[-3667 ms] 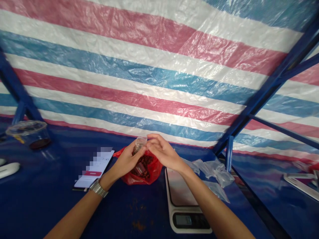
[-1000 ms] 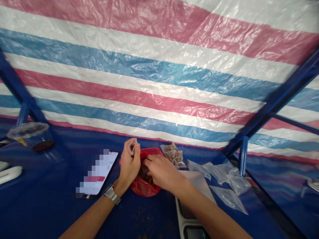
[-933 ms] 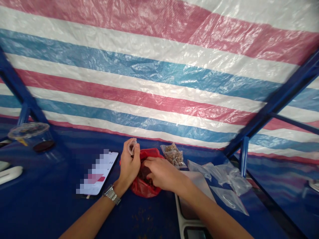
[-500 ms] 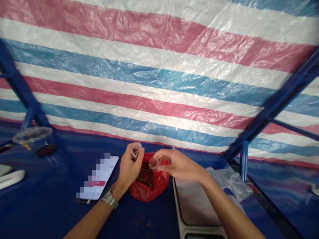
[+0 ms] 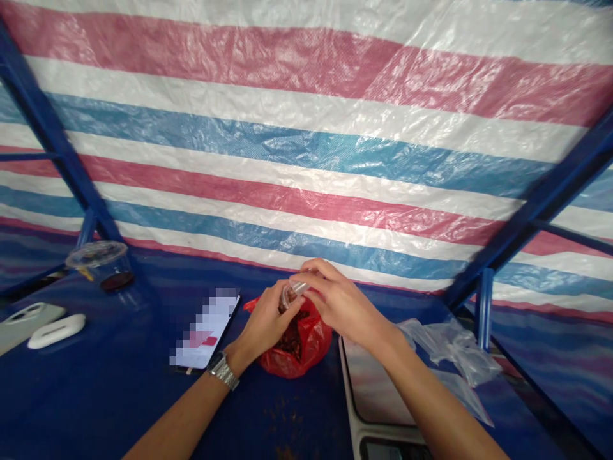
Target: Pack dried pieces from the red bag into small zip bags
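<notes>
The left hand point(image 5: 265, 319), a metal-link watch point(image 5: 223, 372) at its wrist, curls round a small clear plastic bag point(image 5: 286, 297); the right hand point(image 5: 342, 303) pinches a clear curved piece point(image 5: 299, 288) tilted at its mouth. Just below both, at six o'clock, the crinkled, glossy red bag point(image 5: 317, 338) gapes around rough brown bits point(image 5: 293, 342). From it, the flat-plated scale point(image 5: 376, 386) lies at four o'clock, limp transparent bags point(image 5: 454, 348) at three, the slab-shaped phone point(image 5: 213, 329) at nine, and a round clear tub point(image 5: 103, 262) at ten.
</notes>
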Tool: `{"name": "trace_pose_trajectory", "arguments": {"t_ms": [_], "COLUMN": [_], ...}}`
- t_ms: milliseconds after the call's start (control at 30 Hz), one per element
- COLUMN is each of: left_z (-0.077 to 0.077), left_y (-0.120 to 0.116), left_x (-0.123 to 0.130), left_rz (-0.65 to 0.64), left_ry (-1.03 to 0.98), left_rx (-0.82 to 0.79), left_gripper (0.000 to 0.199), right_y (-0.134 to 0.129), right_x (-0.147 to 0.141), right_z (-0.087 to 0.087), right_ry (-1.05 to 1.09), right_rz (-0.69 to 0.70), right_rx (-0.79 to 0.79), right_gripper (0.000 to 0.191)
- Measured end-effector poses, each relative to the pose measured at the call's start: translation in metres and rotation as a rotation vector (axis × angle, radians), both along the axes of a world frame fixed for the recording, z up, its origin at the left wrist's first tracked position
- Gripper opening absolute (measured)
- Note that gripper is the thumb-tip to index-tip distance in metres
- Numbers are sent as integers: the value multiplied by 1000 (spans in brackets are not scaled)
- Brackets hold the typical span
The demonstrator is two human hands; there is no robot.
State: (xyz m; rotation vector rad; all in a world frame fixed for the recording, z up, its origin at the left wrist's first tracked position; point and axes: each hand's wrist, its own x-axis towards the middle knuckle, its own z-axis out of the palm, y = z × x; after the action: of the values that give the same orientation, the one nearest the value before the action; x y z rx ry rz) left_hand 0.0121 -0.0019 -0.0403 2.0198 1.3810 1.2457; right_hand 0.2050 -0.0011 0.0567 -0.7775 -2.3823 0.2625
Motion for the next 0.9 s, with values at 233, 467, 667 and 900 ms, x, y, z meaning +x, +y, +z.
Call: {"name": "trace_pose_trajectory", "arguments": {"t_ms": [233, 467, 667, 900], "left_z": [-6, 3, 24, 16], "left_y": [7, 13, -1, -6], "left_x": [-2, -8, -1, 3], "left_rz": [102, 117, -232, -377], "left_ry": [-168, -494, -831, -708], "left_rx": [-20, 7, -410, -444], "left_gripper": [27, 37, 42, 58], "right_y": [7, -1, -13, -26], "right_x": [4, -6, -22, -4], "right_z": [-2, -9, -7, -22], "right_ry": [16, -137, 60, 275], "right_rz": [-161, -103, -109, -137], "right_rx": [35, -27, -93, -248], "right_gripper": [34, 47, 41, 29]}}
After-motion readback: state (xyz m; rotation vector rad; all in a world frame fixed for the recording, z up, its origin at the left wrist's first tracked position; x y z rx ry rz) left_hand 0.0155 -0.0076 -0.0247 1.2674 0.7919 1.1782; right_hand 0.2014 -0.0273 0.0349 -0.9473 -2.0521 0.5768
